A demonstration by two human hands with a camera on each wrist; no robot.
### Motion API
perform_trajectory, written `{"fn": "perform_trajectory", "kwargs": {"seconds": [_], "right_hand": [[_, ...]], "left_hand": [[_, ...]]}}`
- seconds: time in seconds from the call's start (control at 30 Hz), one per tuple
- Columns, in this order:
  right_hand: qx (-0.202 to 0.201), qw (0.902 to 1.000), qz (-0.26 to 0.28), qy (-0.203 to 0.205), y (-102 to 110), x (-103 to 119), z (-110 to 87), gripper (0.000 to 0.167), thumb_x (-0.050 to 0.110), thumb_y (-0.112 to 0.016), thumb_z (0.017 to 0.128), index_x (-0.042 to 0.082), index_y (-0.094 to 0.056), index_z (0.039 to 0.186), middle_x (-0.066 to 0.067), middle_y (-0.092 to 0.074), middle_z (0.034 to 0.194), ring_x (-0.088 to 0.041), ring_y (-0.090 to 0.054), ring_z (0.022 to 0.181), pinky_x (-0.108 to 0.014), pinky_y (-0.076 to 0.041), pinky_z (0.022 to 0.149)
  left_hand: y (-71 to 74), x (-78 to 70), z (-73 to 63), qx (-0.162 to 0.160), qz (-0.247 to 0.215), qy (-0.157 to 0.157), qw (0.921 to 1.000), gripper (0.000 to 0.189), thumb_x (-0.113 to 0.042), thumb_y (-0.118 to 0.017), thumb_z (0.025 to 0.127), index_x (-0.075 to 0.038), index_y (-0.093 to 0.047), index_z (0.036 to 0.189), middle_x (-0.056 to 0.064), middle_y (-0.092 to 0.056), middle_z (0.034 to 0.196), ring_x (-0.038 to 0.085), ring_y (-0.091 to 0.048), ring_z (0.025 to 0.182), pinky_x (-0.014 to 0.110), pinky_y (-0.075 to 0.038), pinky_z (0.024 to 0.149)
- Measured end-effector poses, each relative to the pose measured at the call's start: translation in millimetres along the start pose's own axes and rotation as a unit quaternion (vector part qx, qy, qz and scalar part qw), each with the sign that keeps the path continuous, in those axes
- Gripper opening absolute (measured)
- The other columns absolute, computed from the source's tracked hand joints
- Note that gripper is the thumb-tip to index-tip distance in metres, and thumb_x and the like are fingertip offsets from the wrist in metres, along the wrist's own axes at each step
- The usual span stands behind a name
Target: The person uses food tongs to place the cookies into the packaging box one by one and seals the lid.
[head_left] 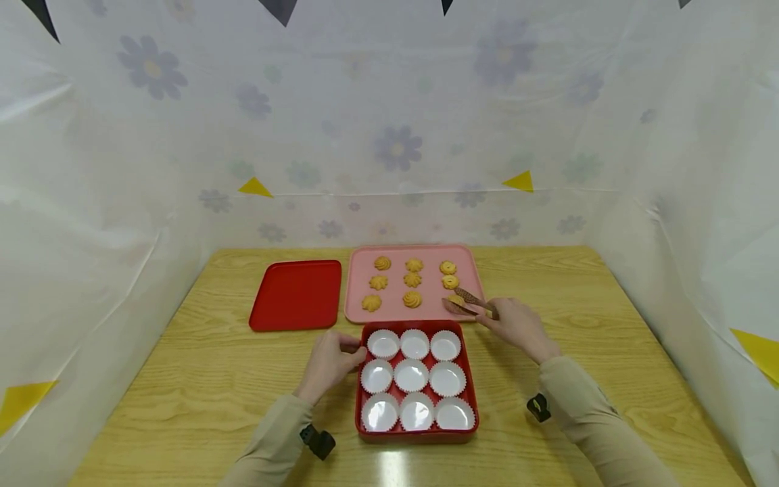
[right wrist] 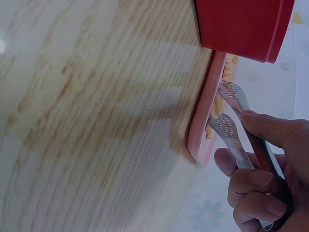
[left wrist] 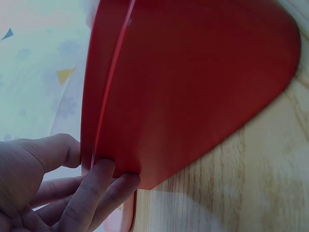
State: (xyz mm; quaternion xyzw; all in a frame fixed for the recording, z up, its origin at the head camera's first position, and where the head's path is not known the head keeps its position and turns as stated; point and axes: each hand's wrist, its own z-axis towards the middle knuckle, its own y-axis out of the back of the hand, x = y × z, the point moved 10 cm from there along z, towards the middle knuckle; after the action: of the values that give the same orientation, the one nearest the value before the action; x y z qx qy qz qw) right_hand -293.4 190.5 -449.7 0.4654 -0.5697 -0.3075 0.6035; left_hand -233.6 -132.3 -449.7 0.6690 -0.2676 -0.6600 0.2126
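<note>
No readable text, seemingly

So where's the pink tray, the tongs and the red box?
Pink tray (head_left: 430, 288): head view, bare floor.
Tongs (right wrist: 263, 155): right wrist view, one arm.
Red box (left wrist: 188, 87): left wrist view, outer wall.

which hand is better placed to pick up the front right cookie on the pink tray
Probably the right hand: it holds the tongs, whose tips flank that piped cookie on the pink tray. The left hand is farther off, touching the red box.
</note>
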Motion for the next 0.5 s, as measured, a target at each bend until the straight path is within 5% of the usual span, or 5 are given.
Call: {"fn": "perform_trajectory", "kwargs": {"seconds": [0.5], "right_hand": [[-0.012, 0.9999, 0.006, 0.0, 5.6, 3.4, -5.5, 0.026, 0.03, -0.063, 0.098, 0.004, -0.068, 0.095, -0.002, -0.053, 0.065, -0.014, -0.042, 0.054, -0.027, -0.032, 0.047]], "left_hand": [[0.0, 0.0, -0.3, -0.001, 0.004, 0.002, 1.0, 0.017, -0.009, -0.075, 0.083, 0.001, -0.079, 0.097, 0.012, -0.078, 0.094, 0.018, -0.069, 0.085, 0.03, -0.056, 0.073]]}}
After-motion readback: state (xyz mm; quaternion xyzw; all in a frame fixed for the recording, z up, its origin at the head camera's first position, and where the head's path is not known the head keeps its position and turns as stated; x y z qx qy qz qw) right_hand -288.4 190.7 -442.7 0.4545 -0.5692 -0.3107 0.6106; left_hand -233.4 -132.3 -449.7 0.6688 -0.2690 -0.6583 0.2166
